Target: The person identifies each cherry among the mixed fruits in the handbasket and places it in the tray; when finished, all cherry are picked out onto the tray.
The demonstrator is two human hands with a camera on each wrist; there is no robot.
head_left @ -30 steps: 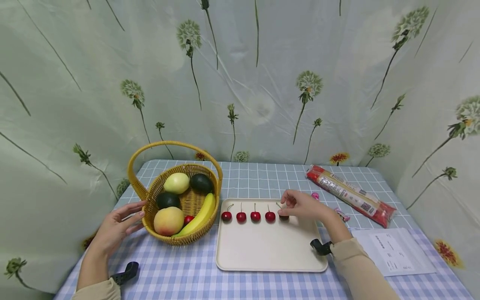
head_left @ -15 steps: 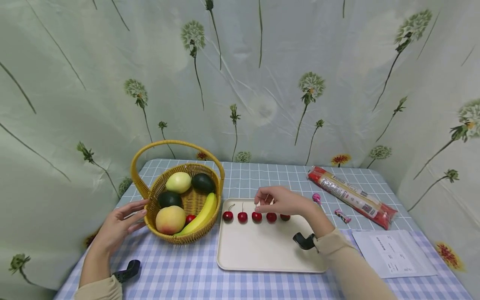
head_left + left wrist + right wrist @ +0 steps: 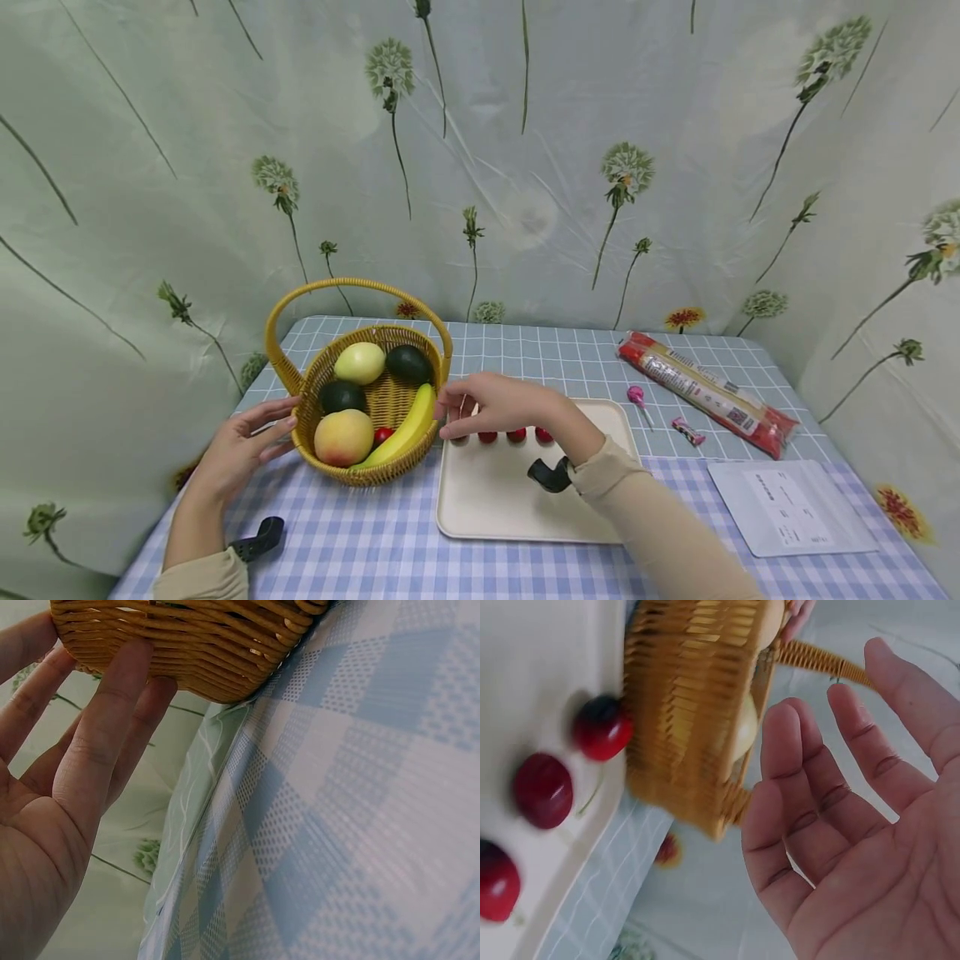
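Observation:
My left hand point(image 3: 238, 446) rests its fingertips against the left side of the wicker basket point(image 3: 217, 656), fingers extended. Inside that basket lie a peach point(image 3: 343, 437), a banana point(image 3: 401, 433), two dark green fruits point(image 3: 408, 364), a pale yellow-green fruit point(image 3: 358, 363) and a small red fruit point(image 3: 382, 436). Over the left end of a cream tray point(image 3: 517, 508), my right hand point(image 3: 495, 404) hovers beside the basket's right rim. Its fingers are loosely bent and the palm holds nothing in the right wrist view. Below it, cherries point(image 3: 543, 790) stand in a row, partly hidden by the hand and wrist.
To the right lie a pink lollipop point(image 3: 636, 395), a wrapped candy point(image 3: 687, 431) and a long red packet point(image 3: 705, 392). A white pouch point(image 3: 791, 508) lies near the right edge. The basket's tall handle point(image 3: 360, 283) arches above the fruit.
My right hand has moved left across the tray, from the rightmost cherry to beside the basket. The lollipop and candy have come into fuller view. The left hand stays at the basket.

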